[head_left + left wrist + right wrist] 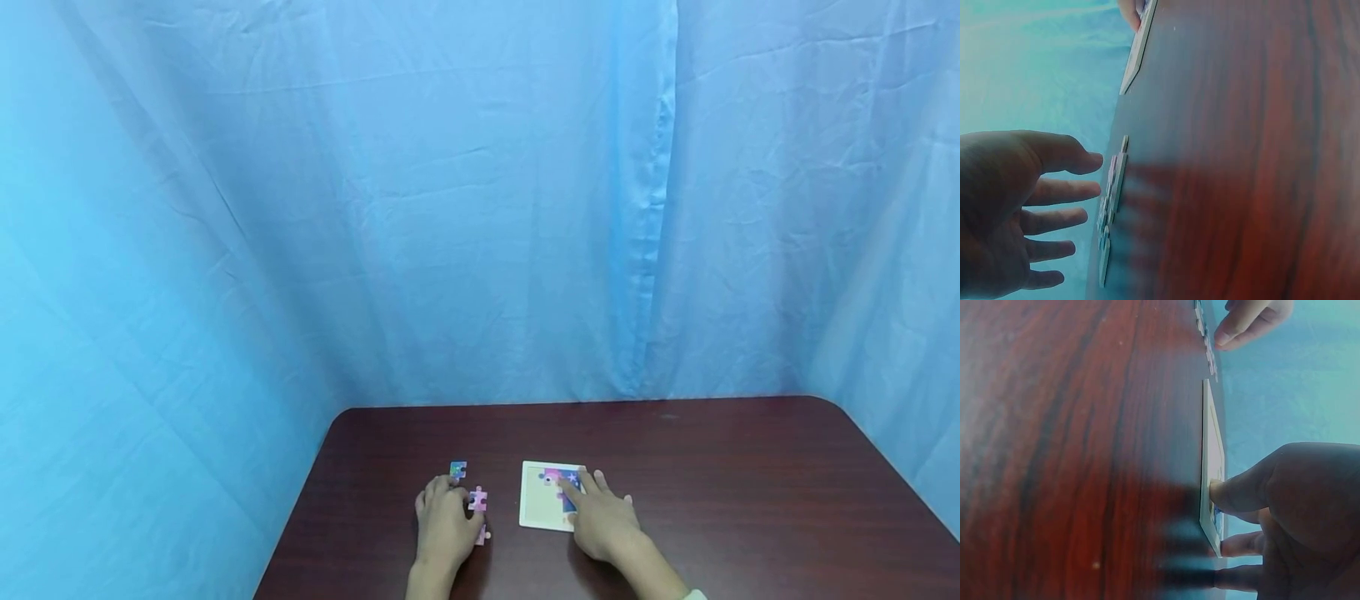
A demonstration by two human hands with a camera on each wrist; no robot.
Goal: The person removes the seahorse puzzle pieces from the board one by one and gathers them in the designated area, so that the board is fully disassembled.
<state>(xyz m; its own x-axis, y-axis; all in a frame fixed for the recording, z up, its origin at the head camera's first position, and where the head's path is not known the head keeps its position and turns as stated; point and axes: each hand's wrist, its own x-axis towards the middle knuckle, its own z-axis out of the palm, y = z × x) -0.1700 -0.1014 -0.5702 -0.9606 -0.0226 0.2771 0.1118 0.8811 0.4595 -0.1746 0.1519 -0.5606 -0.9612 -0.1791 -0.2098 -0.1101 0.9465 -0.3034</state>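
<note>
My left hand (444, 523) hovers over loose jigsaw pieces, its fingers spread and holding nothing. Just beyond its fingertips lies a blue piece (458, 468); a pink and purple piece (477, 500) is beside it, and another pink piece (480, 537) is partly hidden by the thumb. To the right, a cream puzzle tray (531, 512) has pink and blue pieces (572, 503) fitted along its right side. My right hand (606, 523) rests over that side with fingers extended. In the right wrist view its thumb (1225, 495) presses onto the tray's surface, while other fingers reach the far edge.
The dark wooden table (735, 492) has rounded far corners and stretches widely to the right of the tray. Light blue curtains (480, 208) hang behind it and along both sides.
</note>
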